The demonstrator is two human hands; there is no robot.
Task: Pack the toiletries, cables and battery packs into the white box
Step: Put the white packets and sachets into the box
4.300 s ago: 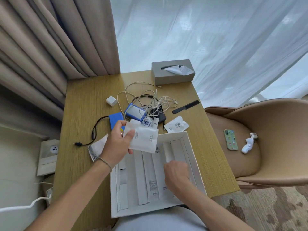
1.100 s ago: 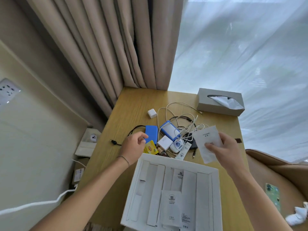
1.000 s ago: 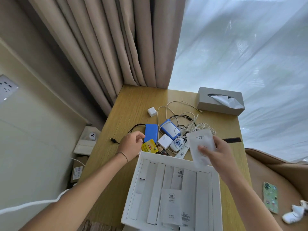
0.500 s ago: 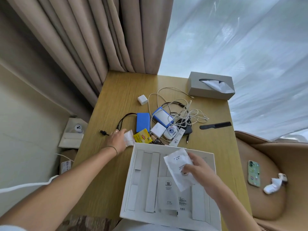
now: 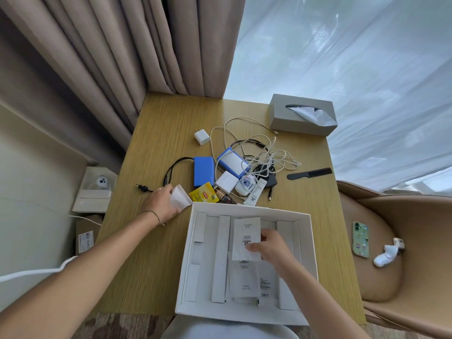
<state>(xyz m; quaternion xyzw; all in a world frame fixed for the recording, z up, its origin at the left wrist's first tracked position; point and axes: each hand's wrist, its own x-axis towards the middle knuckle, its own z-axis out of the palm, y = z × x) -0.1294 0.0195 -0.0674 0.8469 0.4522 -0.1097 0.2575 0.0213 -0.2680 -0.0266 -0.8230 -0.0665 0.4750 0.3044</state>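
The white box [image 5: 186, 253] lies open on the table's near edge with several flat white packets inside. My right hand [image 5: 271, 245] is inside the box and holds a white sachet [image 5: 245, 234] flat over the other packets. My left hand [image 5: 162, 203] grips a white packet [image 5: 179, 198] on the table just left of the box's far corner. Beyond the box lie a blue battery pack [image 5: 203, 171], a blue-edged power bank [image 5: 232, 163], a white charger [image 5: 226, 181], tangled white cables [image 5: 266, 152] and a yellow tea sachet [image 5: 203, 195].
A grey tissue box [image 5: 302, 115] stands at the table's far right, a black comb [image 5: 309, 172] lies right of the cables, and a small white plug cube [image 5: 201, 136] sits further back. A tan chair [image 5: 391, 228] on the right holds a phone. Curtains hang behind.
My right hand brought the white sachet from above the cables down into the box. My left hand took hold of a white packet beside the box.
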